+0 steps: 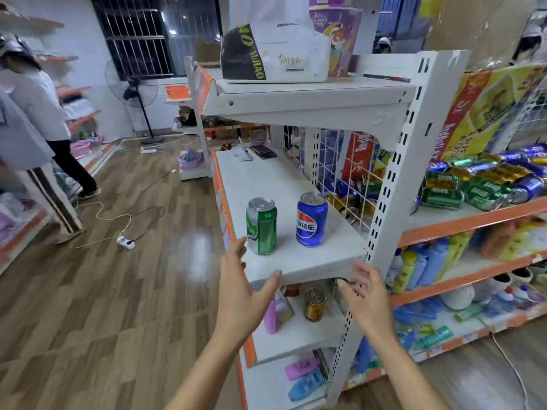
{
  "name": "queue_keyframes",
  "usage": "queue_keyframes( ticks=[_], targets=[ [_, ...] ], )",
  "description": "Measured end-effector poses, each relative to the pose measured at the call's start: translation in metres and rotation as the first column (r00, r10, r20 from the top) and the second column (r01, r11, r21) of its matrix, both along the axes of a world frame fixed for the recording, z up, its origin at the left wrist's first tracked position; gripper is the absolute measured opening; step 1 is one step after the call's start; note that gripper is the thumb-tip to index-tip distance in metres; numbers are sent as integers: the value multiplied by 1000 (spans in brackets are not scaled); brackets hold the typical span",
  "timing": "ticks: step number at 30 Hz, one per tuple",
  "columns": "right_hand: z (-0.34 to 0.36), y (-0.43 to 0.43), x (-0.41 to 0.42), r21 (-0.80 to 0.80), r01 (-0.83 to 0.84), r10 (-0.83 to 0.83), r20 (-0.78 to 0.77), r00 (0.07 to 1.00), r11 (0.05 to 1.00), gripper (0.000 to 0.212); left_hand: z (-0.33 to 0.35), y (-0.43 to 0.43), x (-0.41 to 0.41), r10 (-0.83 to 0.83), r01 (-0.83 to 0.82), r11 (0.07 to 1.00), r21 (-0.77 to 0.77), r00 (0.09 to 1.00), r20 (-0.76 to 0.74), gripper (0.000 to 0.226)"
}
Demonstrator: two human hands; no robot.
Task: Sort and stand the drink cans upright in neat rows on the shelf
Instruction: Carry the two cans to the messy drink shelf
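1. Two cans stand upright on the middle shelf (266, 179), long axes vertical and tab ends up: a green can (261, 225) near the front edge, and a blue can (311, 219) to its right, apart from it.
2. The left hand (241, 291) is spread and holds nothing, its fingertips just beside the green can.
3. The right hand (367, 294) is also spread and empty, at the shelf's front corner.
4. A heap of cans (485, 182) lies sideways on the neighbouring shelf (473, 220).

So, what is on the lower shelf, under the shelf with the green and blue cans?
A gold can stands upright there, beside a pink bottle and a small packet. The left hand covers part of the bottle; anything farther back is out of sight.
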State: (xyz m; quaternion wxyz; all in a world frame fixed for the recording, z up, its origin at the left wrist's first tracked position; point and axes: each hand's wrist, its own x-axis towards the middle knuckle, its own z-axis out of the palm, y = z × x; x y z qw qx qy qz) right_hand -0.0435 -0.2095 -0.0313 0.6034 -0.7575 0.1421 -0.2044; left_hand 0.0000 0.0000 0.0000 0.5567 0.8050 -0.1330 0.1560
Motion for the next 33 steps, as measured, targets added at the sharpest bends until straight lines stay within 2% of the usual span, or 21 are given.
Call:
queue_keyframes(
  ticks=[2, 4, 7, 10, 13, 16, 20, 23, 26, 29, 31, 33],
  targets=[
    [8, -8, 23, -49, -7, 11, 71, 997, 999, 55, 0, -8, 24, 36, -36, 999, 10, 999, 32, 88],
    [20, -14, 50, -63, -58, 64, 91, 994, 996, 67, 1, -13, 50, 85, -85, 996, 15, 996, -27, 99],
    [26, -19, 92, -84, -167, 171, 44, 984, 982, 88, -4, -24, 82, 107, -108, 994, -13, 990, -89, 111],
    [26, -19, 128, -45, -287, 287, -3, 958, 957, 98, -10, -30, 106, 93, -103, 994, -41, 976, -197, 110],
    [19, -13, 150, 22, -335, 335, 2, 942, 942, 87, -25, -31, 117, 112, -116, 993, 4, 946, -305, 91],
    [10, -11, 155, 67, -320, 318, 38, 947, 945, 77, -32, -33, 115, 151, -162, 987, -9, 941, -304, 69],
    [10, -10, 154, 80, -329, 325, 60, 944, 941, 74, -28, -41, 108, 206, -216, 976, -9, 944, -258, 62],
    [15, -11, 150, 115, -361, 359, 37, 933, 925, 74, -22, -42, 105, 187, -201, 979, -29, 948, -259, 56],
    [22, -11, 129, 151, -343, 345, 16, 938, 927, 74, -13, -42, 96, 132, -160, 982, -104, 963, -234, 51],
    [30, -11, 91, 209, -333, 328, 58, 943, 919, 69, -2, -45, 70, 5, -56, 967, -249, 979, -202, 45],
    [33, -11, 63, 259, -342, 325, 110, 939, 903, 63, 0, -48, 50, -114, 29, 924, -382, 973, -203, 44],
    [32, -13, 36, 329, -336, 303, 148, 941, 883, 66, 1, -54, 33, -243, 84, 842, -533, 941, -236, 61]
  ],
)
